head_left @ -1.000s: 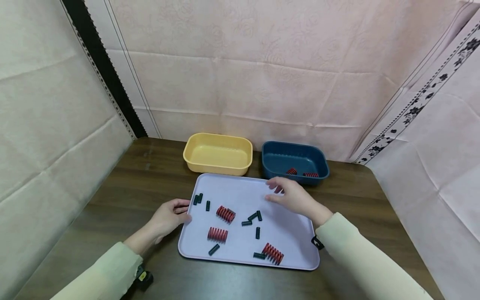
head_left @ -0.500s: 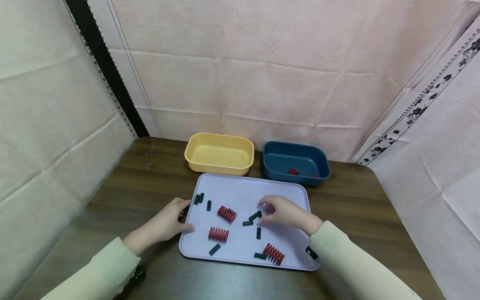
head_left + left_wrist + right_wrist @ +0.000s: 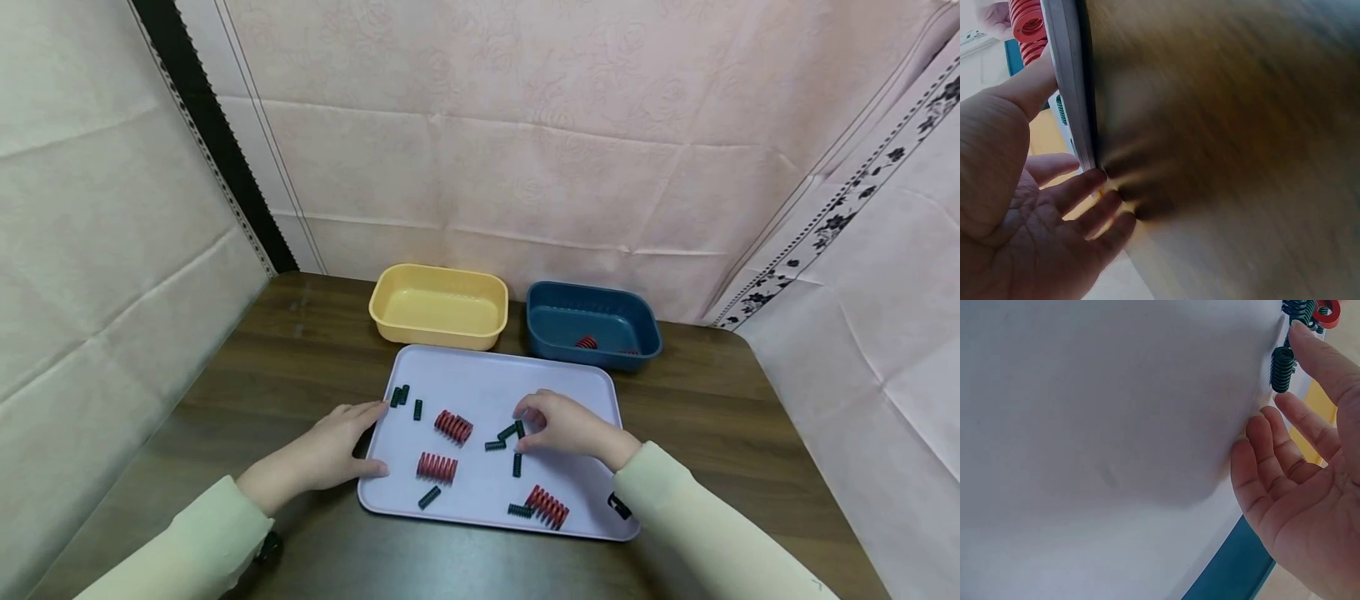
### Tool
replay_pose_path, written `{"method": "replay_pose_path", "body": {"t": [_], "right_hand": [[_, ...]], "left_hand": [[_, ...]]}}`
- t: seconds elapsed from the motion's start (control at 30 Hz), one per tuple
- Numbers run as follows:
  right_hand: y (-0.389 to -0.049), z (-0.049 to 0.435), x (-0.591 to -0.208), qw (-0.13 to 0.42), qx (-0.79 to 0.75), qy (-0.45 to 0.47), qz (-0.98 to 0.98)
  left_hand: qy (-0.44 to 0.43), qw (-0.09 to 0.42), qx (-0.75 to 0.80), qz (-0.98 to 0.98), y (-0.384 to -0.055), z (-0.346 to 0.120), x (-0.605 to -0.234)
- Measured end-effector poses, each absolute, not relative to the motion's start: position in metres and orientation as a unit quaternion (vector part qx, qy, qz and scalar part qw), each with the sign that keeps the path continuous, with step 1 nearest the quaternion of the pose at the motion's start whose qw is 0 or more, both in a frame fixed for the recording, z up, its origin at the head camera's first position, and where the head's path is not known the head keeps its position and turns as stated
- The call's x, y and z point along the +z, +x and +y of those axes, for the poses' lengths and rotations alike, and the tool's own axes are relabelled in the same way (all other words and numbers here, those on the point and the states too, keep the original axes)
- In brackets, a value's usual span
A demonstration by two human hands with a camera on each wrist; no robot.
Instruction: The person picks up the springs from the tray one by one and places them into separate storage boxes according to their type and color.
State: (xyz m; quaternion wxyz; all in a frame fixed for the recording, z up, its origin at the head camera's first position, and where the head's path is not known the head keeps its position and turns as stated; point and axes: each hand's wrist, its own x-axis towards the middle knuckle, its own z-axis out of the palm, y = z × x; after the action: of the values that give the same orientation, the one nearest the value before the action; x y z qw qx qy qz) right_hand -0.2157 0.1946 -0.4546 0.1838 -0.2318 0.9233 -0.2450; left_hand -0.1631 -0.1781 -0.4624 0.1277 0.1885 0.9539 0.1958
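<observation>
A pale lilac tray [image 3: 465,379] lies on the table, bearing several small dark green springs and larger red ones [image 3: 453,427]. My right hand [image 3: 570,427] is low over its right half, thumb and fingers parted around one end of a green spring cluster. In the right wrist view, a green spring [image 3: 1282,370] lies in the gap between thumb and index finger. My left hand [image 3: 318,457] is spread at the tray's left edge, thumb on the rim. Its extended fingers [image 3: 1113,240] reach the tray's side in the left wrist view.
Behind the tray stand a yellow bin [image 3: 438,335] and a blue bin [image 3: 592,358], the blue one with red springs [image 3: 587,342] inside. Pale cloth [image 3: 480,167] hangs around the back and sides of the wooden table [image 3: 322,367].
My right hand has come from beside the blue bin toward me, down to the green springs. My left hand has spread its thumb and fingers wider along the tray's edge.
</observation>
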Motion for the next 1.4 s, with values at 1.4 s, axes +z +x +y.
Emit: {"method": "replay_pose_path", "body": {"t": [1.4], "right_hand": [[-0.222,0.192,-0.465,0.178,-0.264,-0.215,0.923]], "left_hand": [[0.199,0.154,0.16,0.954,-0.161,-0.169,-0.455]]}}
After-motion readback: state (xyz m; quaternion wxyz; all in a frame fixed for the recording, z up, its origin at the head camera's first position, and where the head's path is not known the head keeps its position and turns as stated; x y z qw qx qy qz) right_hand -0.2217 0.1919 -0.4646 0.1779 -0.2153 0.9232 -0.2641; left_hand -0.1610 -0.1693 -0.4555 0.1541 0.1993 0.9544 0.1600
